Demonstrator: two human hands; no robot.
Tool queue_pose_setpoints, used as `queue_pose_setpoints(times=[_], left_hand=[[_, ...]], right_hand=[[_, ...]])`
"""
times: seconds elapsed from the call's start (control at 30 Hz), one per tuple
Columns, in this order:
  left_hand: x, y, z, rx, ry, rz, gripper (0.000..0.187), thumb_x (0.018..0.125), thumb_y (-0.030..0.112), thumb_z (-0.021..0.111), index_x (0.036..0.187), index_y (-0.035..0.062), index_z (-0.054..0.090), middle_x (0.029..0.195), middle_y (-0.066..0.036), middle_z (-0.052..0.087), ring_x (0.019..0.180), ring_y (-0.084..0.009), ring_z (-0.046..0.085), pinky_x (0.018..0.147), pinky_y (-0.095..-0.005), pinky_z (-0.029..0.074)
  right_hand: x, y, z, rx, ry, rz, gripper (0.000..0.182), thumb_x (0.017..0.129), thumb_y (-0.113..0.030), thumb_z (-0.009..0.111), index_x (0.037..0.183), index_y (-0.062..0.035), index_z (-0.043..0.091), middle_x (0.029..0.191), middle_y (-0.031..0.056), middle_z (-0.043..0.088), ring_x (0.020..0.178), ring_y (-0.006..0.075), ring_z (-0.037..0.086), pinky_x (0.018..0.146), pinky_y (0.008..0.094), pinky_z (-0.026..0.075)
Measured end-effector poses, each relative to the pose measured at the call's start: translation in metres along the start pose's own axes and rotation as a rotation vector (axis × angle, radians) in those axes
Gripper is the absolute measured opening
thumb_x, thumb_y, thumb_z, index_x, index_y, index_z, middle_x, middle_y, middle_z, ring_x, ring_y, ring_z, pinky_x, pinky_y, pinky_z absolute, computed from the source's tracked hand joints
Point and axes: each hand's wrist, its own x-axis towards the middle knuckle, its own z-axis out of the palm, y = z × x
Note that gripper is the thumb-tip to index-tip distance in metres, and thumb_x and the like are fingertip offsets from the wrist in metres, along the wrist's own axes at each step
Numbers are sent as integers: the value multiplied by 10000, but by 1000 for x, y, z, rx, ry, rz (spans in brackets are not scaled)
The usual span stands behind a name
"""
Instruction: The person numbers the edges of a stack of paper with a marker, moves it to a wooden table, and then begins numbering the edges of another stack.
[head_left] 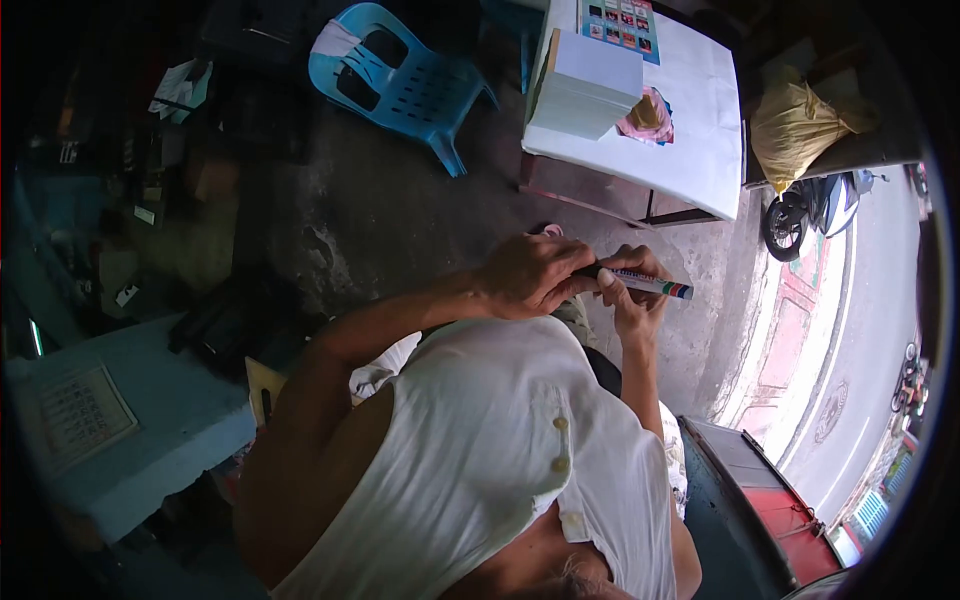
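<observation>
A marker pen (655, 284) with a white printed barrel and coloured bands at its end is held in front of my chest. My right hand (637, 300) is closed around the barrel, the thumb lying along it and the banded end sticking out to the right. At the dark end of the marker, the fingers of my left hand (540, 275) are pinched together, partly hiding it. Both hands are close together above the floor, near the white table (690, 120).
A thick stack of paper (590, 85) and a pink cloth-like bundle (648, 118) lie on the white table. A blue plastic chair (420, 90) stands beyond my left hand. A yellow sack (800, 130), a motorcycle (800, 215) and the street are to the right. A covered table (150, 420) is at left.
</observation>
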Motion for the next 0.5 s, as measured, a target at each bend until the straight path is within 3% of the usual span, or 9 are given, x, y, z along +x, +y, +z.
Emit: queue_pose_setpoints(times=[0.07, 0.23, 0.33, 0.5], left_hand=[[22, -27, -5, -10, -11, 2, 246, 841, 114, 714, 994, 6, 554, 857, -134, 608, 783, -341, 640, 670, -434, 508], [88, -80, -38, 14, -81, 85, 247, 835, 125, 720, 997, 21, 565, 862, -116, 618, 787, -317, 651, 678, -425, 520], [122, -110, -67, 16, -142, 165, 253, 825, 158, 737, 962, 36, 564, 848, -102, 616, 784, -298, 653, 676, -407, 519], [175, -140, -112, 44, -238, 395, 289, 841, 258, 720, 953, 43, 563, 819, -81, 601, 753, -258, 642, 684, -387, 515]], right_hand=[[29, 7, -1, 14, 88, -4, 148, 832, -44, 770, 863, 13, 636, 742, 63, 608, 582, 78, 528, 515, 218, 406], [108, 7, -14, -37, 89, -63, 162, 786, -44, 801, 857, 16, 668, 800, 93, 669, 676, 158, 609, 688, 281, 505], [153, -12, -6, -200, 60, -170, 183, 759, -67, 819, 833, 17, 674, 770, 100, 671, 656, 158, 605, 665, 268, 498], [188, -23, 11, -310, 207, -291, 258, 725, -155, 843, 811, -4, 653, 652, 87, 636, 540, 151, 591, 525, 266, 430]])
